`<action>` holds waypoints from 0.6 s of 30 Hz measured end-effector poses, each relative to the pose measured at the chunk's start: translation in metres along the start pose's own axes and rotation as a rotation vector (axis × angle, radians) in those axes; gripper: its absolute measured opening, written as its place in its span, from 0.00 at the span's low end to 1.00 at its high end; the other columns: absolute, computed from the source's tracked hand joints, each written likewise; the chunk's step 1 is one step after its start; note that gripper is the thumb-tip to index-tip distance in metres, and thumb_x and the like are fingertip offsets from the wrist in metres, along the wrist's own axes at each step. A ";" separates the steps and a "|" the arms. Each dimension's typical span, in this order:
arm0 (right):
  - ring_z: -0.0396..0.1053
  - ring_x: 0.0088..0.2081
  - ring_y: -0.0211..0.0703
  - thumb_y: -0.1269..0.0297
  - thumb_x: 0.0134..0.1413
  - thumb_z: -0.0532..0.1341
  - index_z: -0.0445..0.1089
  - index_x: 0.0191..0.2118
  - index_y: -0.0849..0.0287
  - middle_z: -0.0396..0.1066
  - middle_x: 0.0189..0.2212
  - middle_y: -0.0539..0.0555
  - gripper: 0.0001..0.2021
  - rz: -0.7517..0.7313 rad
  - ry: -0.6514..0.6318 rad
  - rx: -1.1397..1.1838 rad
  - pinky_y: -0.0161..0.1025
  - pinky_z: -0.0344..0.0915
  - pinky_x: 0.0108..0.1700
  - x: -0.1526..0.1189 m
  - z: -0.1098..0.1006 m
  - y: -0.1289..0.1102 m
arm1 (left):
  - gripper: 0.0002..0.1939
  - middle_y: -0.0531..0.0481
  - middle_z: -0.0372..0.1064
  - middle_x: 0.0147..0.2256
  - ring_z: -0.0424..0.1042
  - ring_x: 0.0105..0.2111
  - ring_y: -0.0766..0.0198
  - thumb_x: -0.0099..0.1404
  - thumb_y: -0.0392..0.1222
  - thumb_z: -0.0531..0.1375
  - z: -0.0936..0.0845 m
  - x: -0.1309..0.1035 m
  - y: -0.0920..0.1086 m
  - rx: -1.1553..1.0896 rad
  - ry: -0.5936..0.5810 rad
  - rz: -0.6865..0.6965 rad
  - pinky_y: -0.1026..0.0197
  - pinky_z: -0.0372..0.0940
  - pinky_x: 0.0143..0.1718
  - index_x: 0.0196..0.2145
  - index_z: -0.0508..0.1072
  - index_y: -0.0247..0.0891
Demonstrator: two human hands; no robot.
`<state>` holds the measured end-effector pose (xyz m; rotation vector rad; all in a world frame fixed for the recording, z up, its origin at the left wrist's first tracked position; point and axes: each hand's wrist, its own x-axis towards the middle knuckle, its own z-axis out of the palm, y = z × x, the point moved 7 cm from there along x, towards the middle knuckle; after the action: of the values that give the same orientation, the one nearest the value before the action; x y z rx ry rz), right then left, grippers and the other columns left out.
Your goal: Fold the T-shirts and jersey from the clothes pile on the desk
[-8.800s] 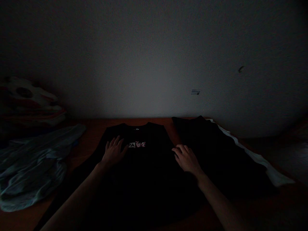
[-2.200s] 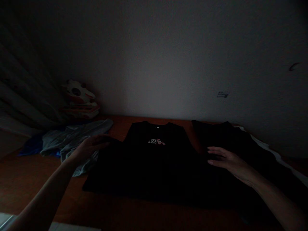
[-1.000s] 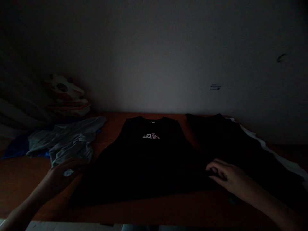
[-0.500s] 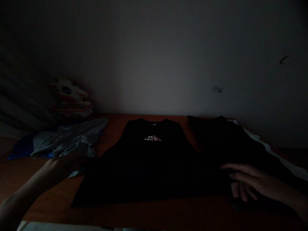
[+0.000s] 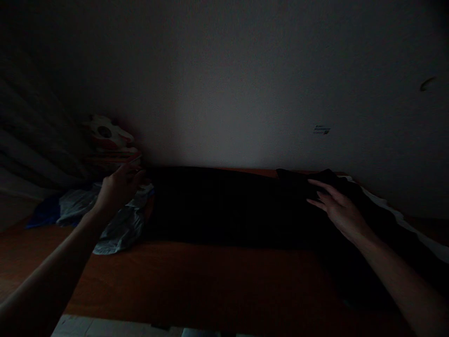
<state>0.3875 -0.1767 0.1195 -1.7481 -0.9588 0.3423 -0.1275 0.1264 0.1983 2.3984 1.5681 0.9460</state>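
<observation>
A black shirt [image 5: 224,210] lies folded across the table, its far edge close to the wall and its chest print out of sight. My left hand [image 5: 121,185] hovers by the shirt's far left corner, fingers apart, above a grey garment. At the shirt's right end is my right hand [image 5: 336,208], fingers spread, over dark cloth. The room is so dim that I cannot tell whether the fingertips touch the fabric.
Crumpled grey and blue clothes [image 5: 121,234] lie at left. A white and red toy-like object [image 5: 108,133] stands behind them. More dark clothing [image 5: 372,281] covers the right side, with a white edge [image 5: 382,201] beyond. The wooden table [image 5: 210,285] ends near the bottom.
The shirt's near part has been folded away from me, covering the printed front. Both hands have moved forward to the far edge, and their fingers are now spread.
</observation>
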 end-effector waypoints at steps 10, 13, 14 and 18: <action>0.77 0.29 0.44 0.66 0.58 0.48 0.69 0.61 0.59 0.80 0.32 0.55 0.27 -0.179 -0.336 -0.557 0.38 0.70 0.36 -0.055 0.053 0.049 | 0.17 0.45 0.79 0.41 0.79 0.39 0.54 0.60 0.52 0.52 0.118 -0.092 -0.063 -0.045 -0.249 -0.035 0.58 0.71 0.38 0.43 0.69 0.42; 0.77 0.30 0.45 0.65 0.57 0.50 0.72 0.57 0.56 0.81 0.34 0.55 0.25 -0.213 -0.325 -0.597 0.39 0.70 0.37 -0.065 0.050 0.046 | 0.15 0.46 0.78 0.38 0.80 0.36 0.53 0.60 0.52 0.52 0.113 -0.109 -0.061 0.035 -0.227 0.054 0.57 0.71 0.37 0.40 0.69 0.43; 0.77 0.28 0.45 0.65 0.57 0.50 0.73 0.56 0.56 0.80 0.31 0.54 0.24 -0.201 -0.331 -0.602 0.39 0.70 0.35 -0.069 0.048 0.044 | 0.15 0.46 0.78 0.38 0.79 0.36 0.53 0.60 0.52 0.51 0.108 -0.113 -0.059 0.051 -0.225 0.080 0.57 0.71 0.37 0.39 0.69 0.43; 0.76 0.25 0.46 0.60 0.55 0.55 0.77 0.50 0.53 0.79 0.26 0.52 0.20 -0.121 -0.406 -0.566 0.39 0.70 0.32 -0.092 0.032 0.037 | 0.13 0.52 0.76 0.28 0.76 0.25 0.57 0.57 0.51 0.52 0.084 -0.134 -0.066 0.074 -0.285 0.074 0.59 0.67 0.27 0.35 0.71 0.46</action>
<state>0.3248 -0.2278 0.0545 -2.1584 -1.5611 0.3796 -0.1677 0.0603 0.0455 2.5214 1.4424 0.5328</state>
